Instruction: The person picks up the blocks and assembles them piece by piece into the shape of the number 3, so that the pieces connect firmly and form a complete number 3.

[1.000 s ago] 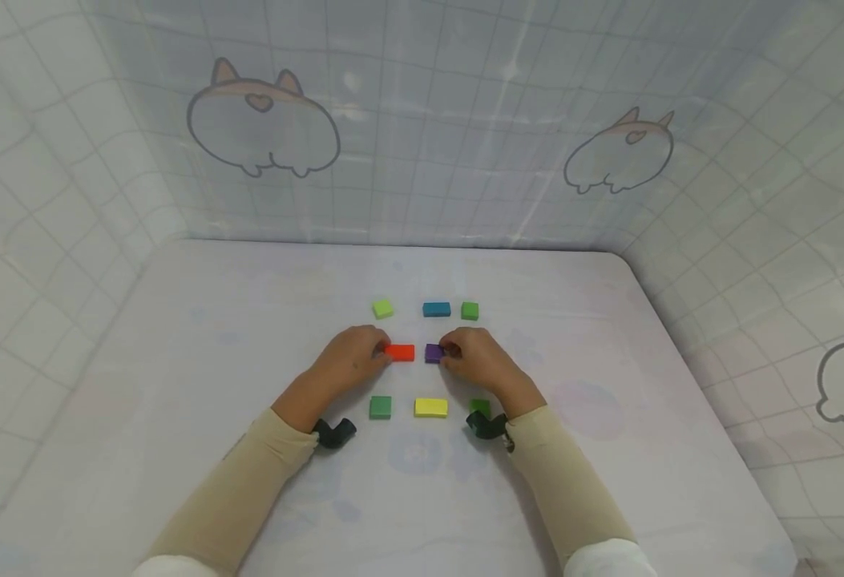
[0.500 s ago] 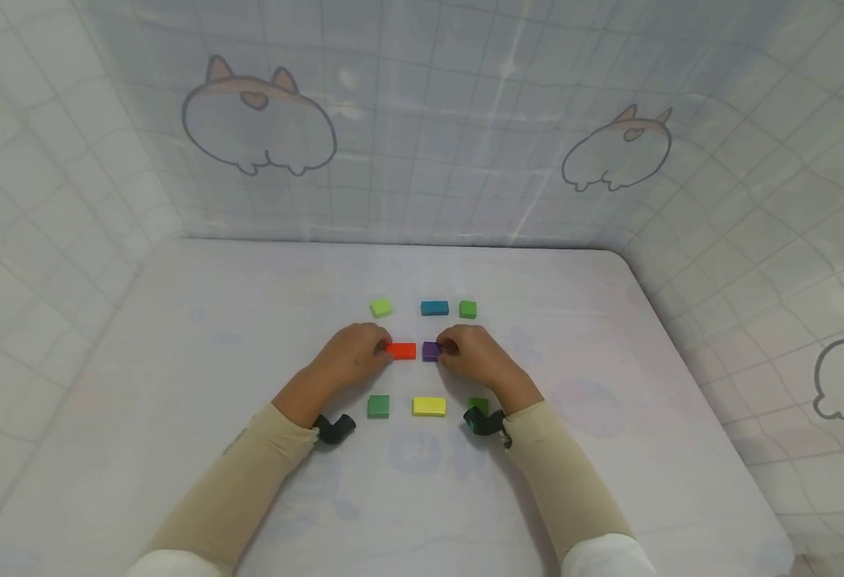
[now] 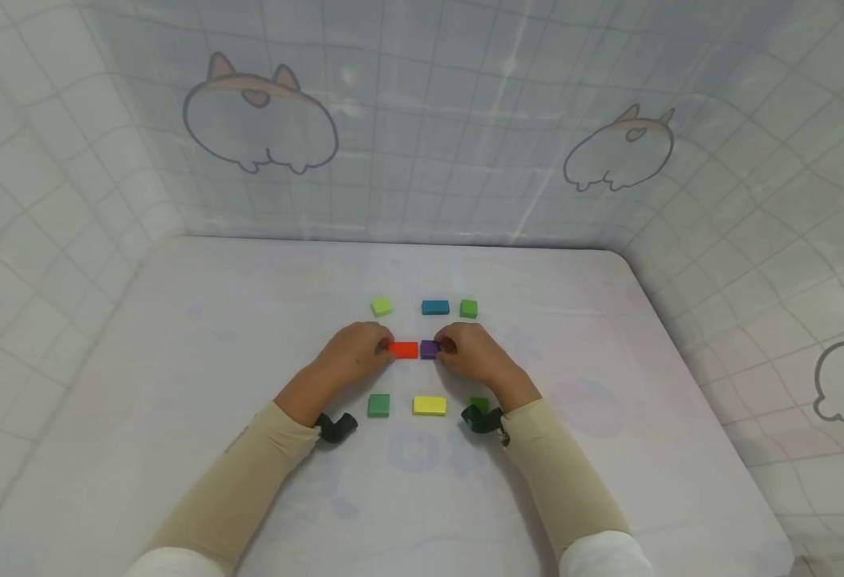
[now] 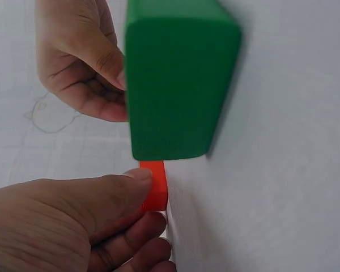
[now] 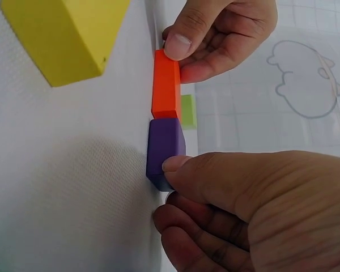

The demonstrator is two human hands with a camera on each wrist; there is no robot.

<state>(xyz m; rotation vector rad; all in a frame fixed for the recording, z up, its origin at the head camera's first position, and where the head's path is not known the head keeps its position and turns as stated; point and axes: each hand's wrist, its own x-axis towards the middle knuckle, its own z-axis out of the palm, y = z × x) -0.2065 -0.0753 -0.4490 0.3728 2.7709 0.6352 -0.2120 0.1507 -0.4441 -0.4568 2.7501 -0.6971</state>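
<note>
The left hand (image 3: 355,354) pinches the left end of a red block (image 3: 405,350) between thumb and fingers. Facing it, the right hand (image 3: 475,353) pinches the right end of a purple block (image 3: 429,349). Both blocks lie in line on the white cloth. From the head a narrow gap shows between them; in the right wrist view the red block (image 5: 166,85) and purple block (image 5: 163,144) look end to end, and whether they touch I cannot tell. The thumb of the left hand (image 4: 73,218) lies on the red block (image 4: 155,187) in the left wrist view.
Behind the hands lie a lime block (image 3: 381,306), a blue block (image 3: 435,307) and a green block (image 3: 468,308). Nearer are a teal-green block (image 3: 379,405), a yellow block (image 3: 430,406) and a green block (image 3: 478,403), partly covered by the right wrist's black camera mount (image 3: 481,420).
The red block has moved slightly right and the purple block slightly left, each with its hand, so the gap between them has narrowed. Both grips are unchanged.
</note>
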